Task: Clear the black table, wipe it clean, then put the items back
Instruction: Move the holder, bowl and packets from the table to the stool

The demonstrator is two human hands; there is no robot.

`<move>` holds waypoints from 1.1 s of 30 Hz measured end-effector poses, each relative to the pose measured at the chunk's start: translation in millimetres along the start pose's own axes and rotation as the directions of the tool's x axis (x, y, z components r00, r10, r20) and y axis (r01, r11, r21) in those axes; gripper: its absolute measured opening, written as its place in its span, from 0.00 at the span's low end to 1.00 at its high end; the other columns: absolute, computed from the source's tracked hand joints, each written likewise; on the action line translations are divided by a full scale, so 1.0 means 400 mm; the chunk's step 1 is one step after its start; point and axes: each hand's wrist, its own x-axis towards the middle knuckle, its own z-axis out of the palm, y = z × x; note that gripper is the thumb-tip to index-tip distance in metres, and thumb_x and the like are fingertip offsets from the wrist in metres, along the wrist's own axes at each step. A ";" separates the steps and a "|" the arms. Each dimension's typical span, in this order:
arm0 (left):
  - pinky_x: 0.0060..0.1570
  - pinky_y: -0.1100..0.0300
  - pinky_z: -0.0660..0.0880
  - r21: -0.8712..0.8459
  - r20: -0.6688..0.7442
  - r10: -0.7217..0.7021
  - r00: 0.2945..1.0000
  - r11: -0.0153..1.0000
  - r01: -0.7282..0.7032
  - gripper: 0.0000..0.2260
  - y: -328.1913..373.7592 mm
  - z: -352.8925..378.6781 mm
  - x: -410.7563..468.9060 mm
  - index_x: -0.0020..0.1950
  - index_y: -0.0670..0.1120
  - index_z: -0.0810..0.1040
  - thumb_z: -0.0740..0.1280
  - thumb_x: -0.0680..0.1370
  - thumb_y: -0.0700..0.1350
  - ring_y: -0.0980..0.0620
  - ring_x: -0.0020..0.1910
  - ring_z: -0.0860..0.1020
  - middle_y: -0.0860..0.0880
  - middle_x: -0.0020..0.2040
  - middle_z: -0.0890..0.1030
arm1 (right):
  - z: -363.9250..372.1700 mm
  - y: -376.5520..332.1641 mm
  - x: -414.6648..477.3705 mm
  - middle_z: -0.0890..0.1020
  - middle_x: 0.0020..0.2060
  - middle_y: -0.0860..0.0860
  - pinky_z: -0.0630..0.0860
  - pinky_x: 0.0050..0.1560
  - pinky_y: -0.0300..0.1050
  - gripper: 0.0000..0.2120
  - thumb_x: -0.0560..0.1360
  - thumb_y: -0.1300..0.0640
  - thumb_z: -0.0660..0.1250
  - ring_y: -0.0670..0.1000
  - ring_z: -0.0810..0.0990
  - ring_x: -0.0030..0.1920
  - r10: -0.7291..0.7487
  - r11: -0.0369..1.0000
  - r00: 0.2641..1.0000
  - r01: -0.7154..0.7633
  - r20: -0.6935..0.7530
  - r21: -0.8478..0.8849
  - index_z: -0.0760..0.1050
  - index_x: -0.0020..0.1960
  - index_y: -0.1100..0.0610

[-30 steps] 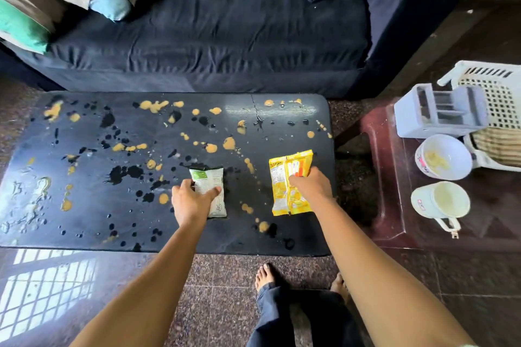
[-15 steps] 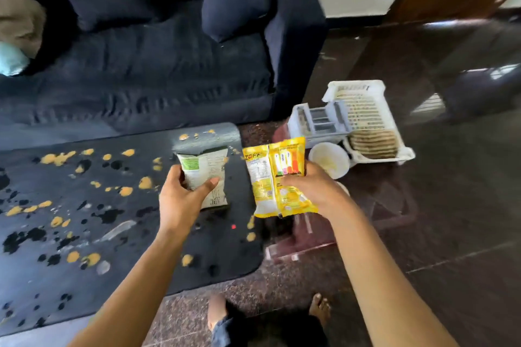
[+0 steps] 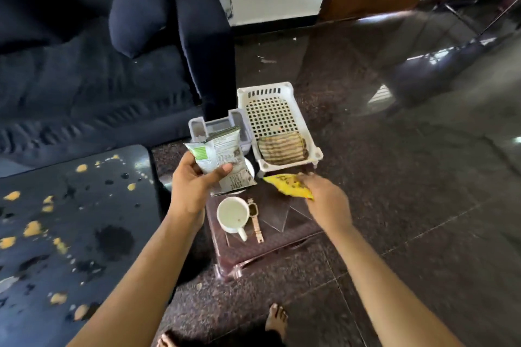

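On the left I see the black table [image 3: 70, 220], dotted with yellow and dark spots. Next to it my left hand [image 3: 194, 186] has its thumb and fingers curled round a white and green packet [image 3: 222, 158], held up above a small red table [image 3: 248, 253] with a white mug [image 3: 232, 214] and a watch [image 3: 255, 220] on it. My right hand [image 3: 324, 200] grips a yellow packet [image 3: 287, 184] low over that red table, just in front of a white basket [image 3: 265, 90].
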 end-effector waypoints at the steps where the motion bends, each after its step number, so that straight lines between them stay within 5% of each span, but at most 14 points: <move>1: 0.39 0.60 0.80 -0.002 0.007 -0.007 1.000 1.000 0.007 0.20 -0.013 0.017 0.001 0.56 0.41 0.74 0.71 0.66 0.31 0.53 0.44 0.84 0.51 0.43 0.85 | 0.043 0.022 -0.011 0.84 0.52 0.53 0.77 0.55 0.48 0.25 0.62 0.68 0.76 0.54 0.82 0.54 -0.083 0.996 0.997 0.083 0.007 -0.031 0.80 0.57 0.56; 3: 0.39 0.62 0.80 -0.027 0.028 -0.011 1.000 1.000 0.011 0.21 -0.036 0.041 0.000 0.54 0.41 0.73 0.72 0.64 0.31 0.53 0.43 0.84 0.51 0.43 0.86 | 0.124 0.066 -0.033 0.81 0.59 0.52 0.74 0.62 0.55 0.30 0.61 0.68 0.76 0.54 0.78 0.61 -0.160 0.983 0.981 0.169 0.109 -0.077 0.77 0.62 0.56; 6: 0.41 0.60 0.80 -0.080 0.068 -0.017 0.998 0.997 0.023 0.26 -0.052 0.043 -0.008 0.58 0.40 0.72 0.73 0.61 0.34 0.50 0.46 0.84 0.48 0.46 0.85 | 0.190 0.089 -0.074 0.70 0.70 0.53 0.68 0.67 0.59 0.35 0.68 0.54 0.74 0.56 0.71 0.68 -0.193 0.968 0.937 0.231 0.292 -0.102 0.66 0.72 0.56; 9: 0.43 0.59 0.80 -0.050 0.121 -0.020 0.992 0.998 0.027 0.24 -0.071 0.036 -0.007 0.57 0.42 0.74 0.75 0.62 0.35 0.49 0.48 0.83 0.46 0.48 0.85 | 0.206 0.121 -0.093 0.59 0.75 0.52 0.55 0.74 0.58 0.34 0.76 0.36 0.54 0.54 0.56 0.75 -0.255 0.950 0.917 0.296 0.306 -0.097 0.57 0.76 0.55; 11: 0.48 0.56 0.80 -0.002 0.198 -0.050 0.979 0.999 0.052 0.28 -0.081 0.035 -0.009 0.56 0.43 0.78 0.81 0.57 0.43 0.46 0.50 0.83 0.44 0.51 0.84 | 0.189 0.122 -0.085 0.60 0.75 0.51 0.54 0.74 0.55 0.34 0.78 0.34 0.46 0.52 0.55 0.76 -0.276 0.961 0.928 0.268 0.251 0.066 0.61 0.74 0.54; 13: 0.50 0.56 0.79 0.030 0.272 -0.107 0.956 0.994 0.102 0.34 -0.090 0.047 -0.010 0.56 0.40 0.77 0.83 0.53 0.46 0.45 0.52 0.82 0.43 0.52 0.83 | 0.153 0.097 -0.060 0.69 0.71 0.50 0.60 0.72 0.49 0.31 0.78 0.35 0.48 0.50 0.63 0.73 -0.109 0.932 0.986 0.056 0.129 0.357 0.69 0.70 0.54; 14: 0.50 0.57 0.79 0.020 0.313 -0.136 0.940 0.990 0.137 0.35 -0.094 0.055 -0.009 0.57 0.37 0.75 0.83 0.54 0.43 0.45 0.52 0.81 0.42 0.54 0.83 | 0.122 0.075 -0.039 0.74 0.65 0.49 0.67 0.67 0.46 0.29 0.76 0.35 0.52 0.50 0.70 0.67 0.065 0.837 0.986 -0.138 0.153 0.529 0.73 0.66 0.53; 16: 0.49 0.56 0.79 -0.015 0.400 -0.183 0.898 0.978 0.206 0.32 -0.105 0.079 -0.006 0.57 0.35 0.70 0.80 0.57 0.33 0.44 0.55 0.80 0.41 0.59 0.80 | 0.043 0.034 0.015 0.81 0.50 0.51 0.76 0.46 0.45 0.28 0.72 0.31 0.57 0.52 0.80 0.48 0.264 0.376 0.799 -0.601 0.540 0.706 0.77 0.57 0.52; 18: 0.52 0.54 0.79 -0.020 0.460 -0.204 0.864 0.971 0.240 0.26 -0.116 0.112 -0.007 0.52 0.39 0.72 0.75 0.58 0.26 0.43 0.60 0.78 0.41 0.64 0.76 | -0.013 0.023 0.048 0.82 0.45 0.56 0.75 0.35 0.44 0.27 0.75 0.35 0.58 0.55 0.82 0.39 0.050 0.044 0.566 -0.824 0.823 0.565 0.76 0.57 0.56; 21: 0.48 0.56 0.80 0.029 0.431 -0.239 0.870 0.967 0.251 0.24 -0.131 0.158 -0.004 0.52 0.43 0.76 0.66 0.61 0.23 0.48 0.57 0.80 0.48 0.60 0.80 | -0.044 0.029 0.056 0.83 0.41 0.56 0.76 0.29 0.40 0.16 0.76 0.47 0.64 0.51 0.81 0.36 -0.014 -0.048 0.577 -0.816 0.817 0.576 0.77 0.53 0.59; 24: 0.33 0.63 0.78 0.032 0.161 -0.302 0.940 0.953 0.301 0.22 -0.152 0.201 -0.009 0.58 0.44 0.75 0.58 0.73 0.23 0.53 0.38 0.82 0.49 0.41 0.84 | -0.026 0.065 0.049 0.82 0.45 0.54 0.80 0.33 0.42 0.10 0.75 0.58 0.67 0.49 0.82 0.41 0.132 -0.181 0.656 -0.721 0.743 0.669 0.76 0.55 0.59; 26: 0.27 0.65 0.75 -0.037 -0.049 -0.375 0.926 0.927 0.374 0.15 -0.176 0.225 -0.016 0.57 0.45 0.76 0.56 0.79 0.30 0.56 0.33 0.79 0.49 0.39 0.82 | -0.003 0.098 0.046 0.81 0.52 0.55 0.82 0.37 0.45 0.16 0.74 0.63 0.69 0.52 0.82 0.49 0.245 -0.186 0.691 -0.654 0.680 0.733 0.73 0.61 0.58; 28: 0.33 0.63 0.76 0.014 -0.135 -0.382 0.914 0.922 0.387 0.11 -0.215 0.239 -0.025 0.61 0.47 0.75 0.60 0.81 0.38 0.56 0.40 0.78 0.50 0.47 0.82 | 0.026 0.115 0.034 0.80 0.55 0.54 0.82 0.40 0.47 0.20 0.73 0.63 0.70 0.52 0.81 0.53 0.331 -0.095 0.694 -0.650 0.639 0.754 0.72 0.63 0.56; 33: 0.62 0.51 0.72 0.626 -0.118 -0.288 0.950 0.722 0.296 0.29 -0.306 0.260 -0.035 0.75 0.48 0.61 0.68 0.76 0.47 0.48 0.64 0.74 0.48 0.67 0.74 | 0.095 0.117 0.013 0.79 0.56 0.52 0.76 0.58 0.57 0.25 0.69 0.50 0.75 0.53 0.78 0.57 0.465 0.372 0.739 -0.663 0.488 0.650 0.74 0.63 0.53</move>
